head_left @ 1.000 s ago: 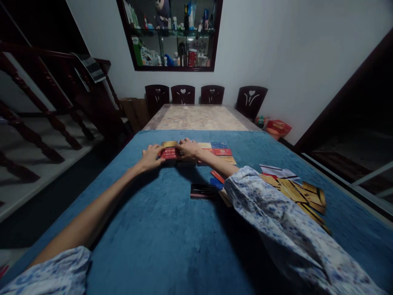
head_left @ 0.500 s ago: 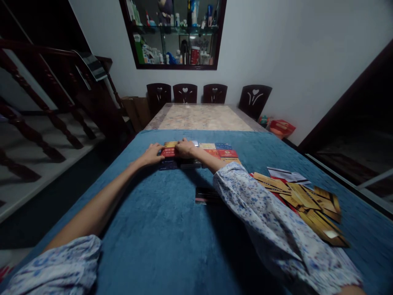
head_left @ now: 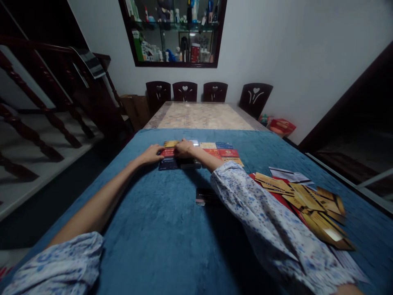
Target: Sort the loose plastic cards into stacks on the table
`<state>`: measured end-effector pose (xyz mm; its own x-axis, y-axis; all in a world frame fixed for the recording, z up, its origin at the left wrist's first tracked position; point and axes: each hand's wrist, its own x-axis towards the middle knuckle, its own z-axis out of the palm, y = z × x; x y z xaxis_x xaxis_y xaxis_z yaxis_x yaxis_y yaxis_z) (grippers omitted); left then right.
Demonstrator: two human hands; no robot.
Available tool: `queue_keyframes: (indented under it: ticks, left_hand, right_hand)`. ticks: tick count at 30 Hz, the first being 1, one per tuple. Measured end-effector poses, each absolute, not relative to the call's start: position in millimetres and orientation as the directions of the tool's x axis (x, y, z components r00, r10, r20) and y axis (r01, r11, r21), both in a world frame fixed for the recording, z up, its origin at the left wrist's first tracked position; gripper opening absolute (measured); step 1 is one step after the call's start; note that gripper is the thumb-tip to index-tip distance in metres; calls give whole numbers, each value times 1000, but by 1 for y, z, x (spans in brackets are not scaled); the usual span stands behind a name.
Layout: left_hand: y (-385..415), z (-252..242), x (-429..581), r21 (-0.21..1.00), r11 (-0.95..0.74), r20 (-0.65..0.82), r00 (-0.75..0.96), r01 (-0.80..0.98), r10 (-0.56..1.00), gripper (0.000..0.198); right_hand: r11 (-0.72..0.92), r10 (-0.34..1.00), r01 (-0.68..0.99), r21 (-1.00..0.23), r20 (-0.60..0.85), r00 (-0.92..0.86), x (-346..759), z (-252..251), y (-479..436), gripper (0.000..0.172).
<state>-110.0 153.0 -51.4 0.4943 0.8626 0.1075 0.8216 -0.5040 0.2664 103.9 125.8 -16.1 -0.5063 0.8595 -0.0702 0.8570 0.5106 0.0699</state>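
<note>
Cards lie in a grid of short rows on the blue cloth. My left hand (head_left: 152,154) rests at the grid's left edge, fingers apart, its fingertips at the side of a red card (head_left: 167,153). My right hand (head_left: 184,149) is over the middle of the grid, fingers bent down and closed, hiding the card beneath; whatever is in them is hidden. Below the hands are a dark blue card (head_left: 168,164) and a black card (head_left: 190,166). Right of my right hand lie another red card (head_left: 229,153) and a blue card (head_left: 224,145). A single black card (head_left: 206,196) lies nearer me, partly behind my right sleeve.
A loose pile of gold cards (head_left: 307,197) with red and white ones spreads on the right of the blue cloth (head_left: 153,229). Beyond the cloth is the bare tabletop (head_left: 202,116), with chairs (head_left: 215,92) at the far end. A stair railing (head_left: 46,106) stands at left.
The view has tilted and shifted slightly. Both hands stay almost in the same place at the card grid; the cards show no clear change.
</note>
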Motion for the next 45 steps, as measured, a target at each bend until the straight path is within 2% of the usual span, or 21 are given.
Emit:
queue_keyframes:
  ticks: [11, 19, 29, 33, 38, 45]
  left_hand:
    - [157, -53, -110, 301, -516, 100, 511, 802, 854, 50]
    - [157, -54, -110, 295, -521, 108, 514, 801, 851, 51]
    - [151, -55, -114, 307, -531, 155, 509, 790, 847, 51]
    - [144, -58, -115, 295, -512, 222, 463, 807, 858, 46]
    - [131, -62, -113, 278, -505, 344, 406, 817, 847, 38]
    - [113, -63, -105, 267, -525, 460, 371, 808, 806, 28]
  right_hand:
    - [462, 887, 885, 54, -27, -461, 99, -12, 123, 46]
    - [468, 883, 883, 36, -65, -465, 101, -8, 118, 42]
    - [467, 884, 883, 40, -30, -466, 110, -3, 115, 41]
    - [479, 876, 876, 56, 24, -481, 118, 1, 106, 40]
    - [512, 848, 855, 82, 107, -519, 128, 0, 95, 31]
    - [518, 835, 851, 88, 160, -526, 138, 3, 77, 33]
